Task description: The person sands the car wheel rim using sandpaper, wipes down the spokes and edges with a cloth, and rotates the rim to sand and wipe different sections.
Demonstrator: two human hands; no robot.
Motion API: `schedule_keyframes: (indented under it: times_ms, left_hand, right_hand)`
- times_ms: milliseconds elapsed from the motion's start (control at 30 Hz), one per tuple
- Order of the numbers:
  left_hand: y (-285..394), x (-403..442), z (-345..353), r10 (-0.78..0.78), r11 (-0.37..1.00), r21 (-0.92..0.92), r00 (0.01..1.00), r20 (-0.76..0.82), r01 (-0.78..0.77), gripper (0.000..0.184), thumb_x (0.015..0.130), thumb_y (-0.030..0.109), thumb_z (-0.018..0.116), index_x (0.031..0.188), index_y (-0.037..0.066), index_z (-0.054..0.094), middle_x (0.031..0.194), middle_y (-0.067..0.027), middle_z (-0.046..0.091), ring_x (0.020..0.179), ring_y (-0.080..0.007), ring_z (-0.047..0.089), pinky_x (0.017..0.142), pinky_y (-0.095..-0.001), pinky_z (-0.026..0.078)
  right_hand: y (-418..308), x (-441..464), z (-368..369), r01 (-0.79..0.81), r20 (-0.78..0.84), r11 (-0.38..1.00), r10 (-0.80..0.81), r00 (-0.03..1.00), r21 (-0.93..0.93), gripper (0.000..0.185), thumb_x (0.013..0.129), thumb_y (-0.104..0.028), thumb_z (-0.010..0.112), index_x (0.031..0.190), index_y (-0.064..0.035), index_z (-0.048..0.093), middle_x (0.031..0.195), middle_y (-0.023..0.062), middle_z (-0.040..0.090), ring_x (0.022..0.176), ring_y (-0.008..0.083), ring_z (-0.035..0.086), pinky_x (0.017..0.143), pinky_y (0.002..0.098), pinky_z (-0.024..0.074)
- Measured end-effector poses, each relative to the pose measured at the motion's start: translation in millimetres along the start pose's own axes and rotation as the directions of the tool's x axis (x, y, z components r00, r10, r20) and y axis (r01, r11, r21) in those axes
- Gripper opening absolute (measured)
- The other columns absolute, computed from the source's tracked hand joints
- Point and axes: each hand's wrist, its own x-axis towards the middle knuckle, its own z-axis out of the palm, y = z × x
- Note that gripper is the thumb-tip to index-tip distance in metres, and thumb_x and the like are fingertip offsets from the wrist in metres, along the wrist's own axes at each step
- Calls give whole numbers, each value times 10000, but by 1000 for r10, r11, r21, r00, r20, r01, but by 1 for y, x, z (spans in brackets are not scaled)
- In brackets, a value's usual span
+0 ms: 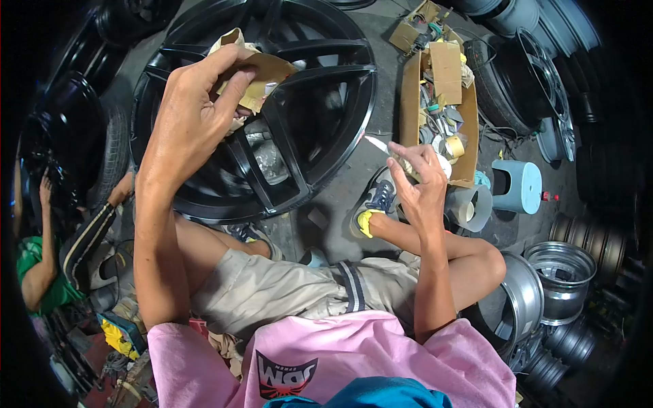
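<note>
1. Cardboard-like scrap [277, 71] is sitting in the left hand [194, 109], whose thumb and fingers are pinching it over the black spoked wheel [326, 75].
2. The right hand [423, 178] is holding a slim white-tipped tool [378, 145]; thumb and index finger are apparently pinching it, though the fingers are hiding its shaft.
3. Good handling, I judge, is supporting the scrap without crushing its bend, and steadying the tool close behind its point.
4. The tool's tip is showing just beside the wheel's outer edge; I cannot tell whether they are touching, so care is mattering there.
5. Gray floor [386, 102] is leaving a narrow strip between wheel and cardboard box [409, 102]; a shoe [374, 202] is bounding its near end.
</note>
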Motion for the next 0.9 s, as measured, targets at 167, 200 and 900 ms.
schedule_keyframes:
  times_ms: [167, 200, 900]
  left_hand:
    - [-2, -1, 2, 18, 1000, -21, 1000, -19, -18, 219, 1034, 87, 654, 1205, -44, 687, 899, -190, 741, 786, -232, 713, 755, -349, 539]
    - [-1, -1, 1, 18, 1000, -20, 1000, -19, -18, 219, 1034, 87, 654, 1205, -44, 687, 899, -190, 741, 786, -232, 713, 755, -349, 539]
    - [-4, 0, 1, 33, 999, 15, 999, 21, -33, 185, 1058, 67, 649, 1207, -40, 672, 877, -71, 727, 743, -83, 646, 679, -277, 542]
  right_hand:
    - [-13, 12, -4, -7, 41, 999, 9, 999, -39, 264, 895, -68, 782, 1156, -50, 814, 927, 126, 654, 810, 254, 657, 753, 380, 525]
    - [-15, 13, -4, -56, 62, 998, 58, 996, -23, 265, 893, -67, 790, 1155, -51, 819, 913, 112, 659, 808, 240, 660, 764, 371, 525]
    - [17, -1, 27, -239, 82, 937, 225, 971, 256, 273, 928, -64, 797, 1198, -26, 796, 967, 62, 662, 860, 134, 629, 782, 288, 514]
